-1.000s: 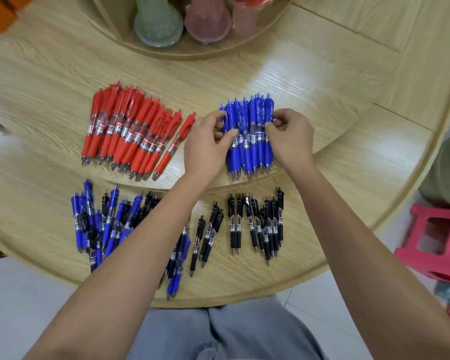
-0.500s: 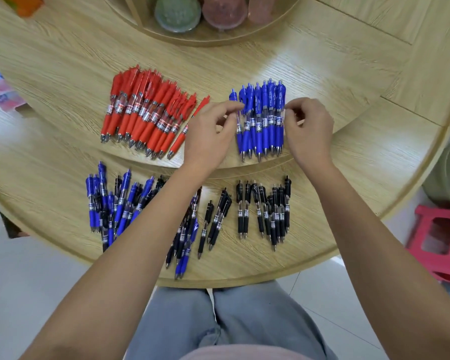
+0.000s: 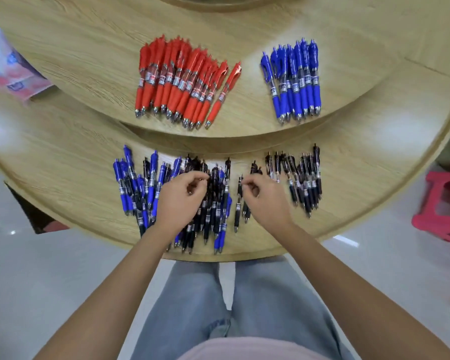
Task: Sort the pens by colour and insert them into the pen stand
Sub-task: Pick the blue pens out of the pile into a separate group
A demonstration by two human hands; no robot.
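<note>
Hovering over mixed blue-and-black pens (image 3: 146, 188) at the near surface (image 3: 348, 203) edge, left hand (image 3: 183, 201) and right hand (image 3: 266, 201) curl fingers, pinch unclear; bare wood separates far red pens (image 3: 182, 81), blue pens (image 3: 294, 81).

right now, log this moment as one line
left hand: over mixed blue-black pile | right hand: by loose black pens | red pens, blue pens: grouped | grips unclear

Home dining room, likely — tiered round wooden table (image 3: 374, 175), plastic stool (image 3: 431, 224).
</note>
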